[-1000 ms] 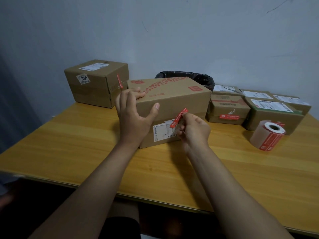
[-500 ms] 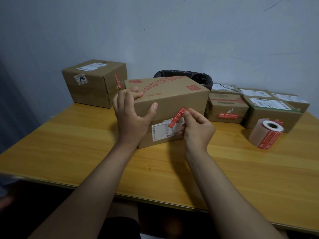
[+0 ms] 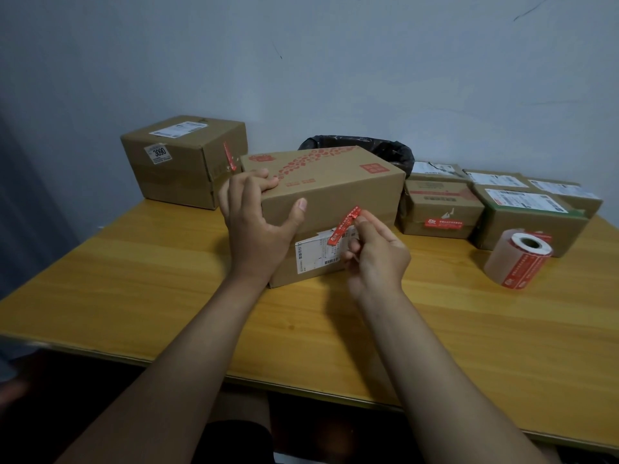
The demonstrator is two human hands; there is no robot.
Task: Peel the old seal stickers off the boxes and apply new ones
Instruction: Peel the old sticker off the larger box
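While the wooden surface (image 3: pixel 134 289) fills the lower half of the frame, boxes sit along its far edge. The brown box with red print (image 3: pixel 335 195) is in the middle. A bigger brown box (image 3: pixel 181 162) stands in the upper left. A bunch of smaller boxes (image 3: pixel 495 209) sits on the right, with a black bag (image 3: pixel 385 150) behind the middle box. The roll of red stickers (image 3: pixel 517 259) lies on its side at the right, near the small boxes. The left hand (image 3: pixel 258 226) grips the middle box's left end, fingers curled over the top, thumb on the front. The right hand (image 3: pixel 375 256) pinches the red seal sticker (image 3: pixel 345 224), partly lifted off the box's front by the white label (image 3: pixel 318 254).
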